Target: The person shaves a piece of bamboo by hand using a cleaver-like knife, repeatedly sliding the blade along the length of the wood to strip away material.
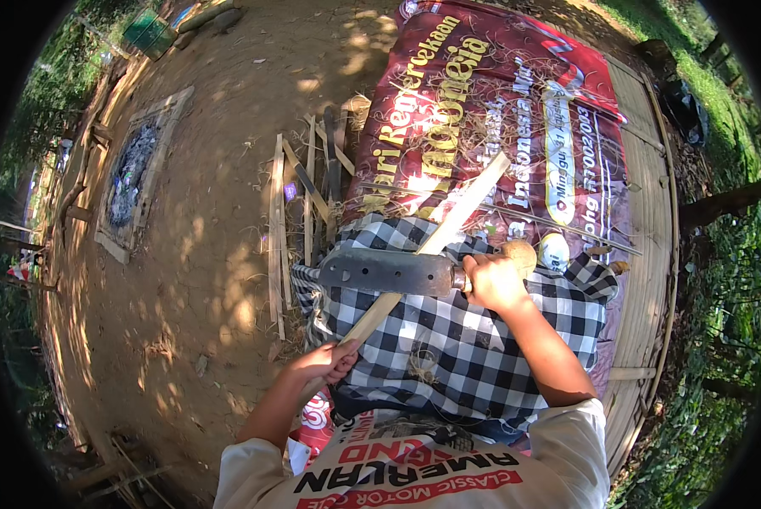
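Note:
My left hand (328,363) is closed round the lower end of a long pale strip of split bamboo (465,206), which slants up and to the right over my lap. In my right hand (496,282) is the wooden handle of a machete (384,271). Its broad dark blade, pierced with several small holes, points left and lies across the middle of the strip, hiding that part. Under both, a black-and-white checked cloth (473,339) covers my legs, with a few curled shavings on it.
A dark red printed banner (499,102) strewn with thin shavings lies ahead on a bamboo platform (643,280). Several loose strips (277,229) lean on the left beside the cloth. Bare earth (202,297) spreads left, with a framed ash pit (134,170) farther off.

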{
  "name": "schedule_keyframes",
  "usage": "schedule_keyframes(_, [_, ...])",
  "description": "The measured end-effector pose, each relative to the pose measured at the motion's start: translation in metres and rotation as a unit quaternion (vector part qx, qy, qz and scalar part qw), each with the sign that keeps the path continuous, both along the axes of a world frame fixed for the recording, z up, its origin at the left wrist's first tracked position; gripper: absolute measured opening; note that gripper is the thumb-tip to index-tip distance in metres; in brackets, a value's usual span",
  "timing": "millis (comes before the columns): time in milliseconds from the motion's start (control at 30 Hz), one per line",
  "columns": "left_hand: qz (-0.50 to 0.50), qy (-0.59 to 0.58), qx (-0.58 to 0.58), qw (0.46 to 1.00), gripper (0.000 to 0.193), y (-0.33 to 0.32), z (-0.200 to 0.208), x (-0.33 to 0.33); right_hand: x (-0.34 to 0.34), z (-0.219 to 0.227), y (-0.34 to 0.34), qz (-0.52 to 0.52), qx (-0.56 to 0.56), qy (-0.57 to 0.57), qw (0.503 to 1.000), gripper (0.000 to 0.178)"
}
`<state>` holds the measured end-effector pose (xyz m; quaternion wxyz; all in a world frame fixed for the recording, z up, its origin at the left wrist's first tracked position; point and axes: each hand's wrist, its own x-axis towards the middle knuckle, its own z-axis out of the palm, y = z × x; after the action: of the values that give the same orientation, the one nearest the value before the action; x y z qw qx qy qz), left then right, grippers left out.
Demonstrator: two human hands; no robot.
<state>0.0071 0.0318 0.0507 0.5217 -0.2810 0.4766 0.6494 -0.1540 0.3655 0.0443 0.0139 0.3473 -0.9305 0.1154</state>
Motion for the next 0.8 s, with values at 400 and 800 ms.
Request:
schedule_keyframes(400, [0.004, 0.003, 0.030, 1.000, 0.047, -0.015, -0.022, 0.026, -0.063, 0.043, 0.189, -0.495, 0.004, 0.001, 0.869, 0.024])
schedule_keyframes(800, [-0.057, 0.017, 0.016, 0.998, 0.056, -0.013, -0.010, 0.011, 0.002, 0.074, 0.026, -0.204, -0.068, -0.076, 0.974, 0.040])
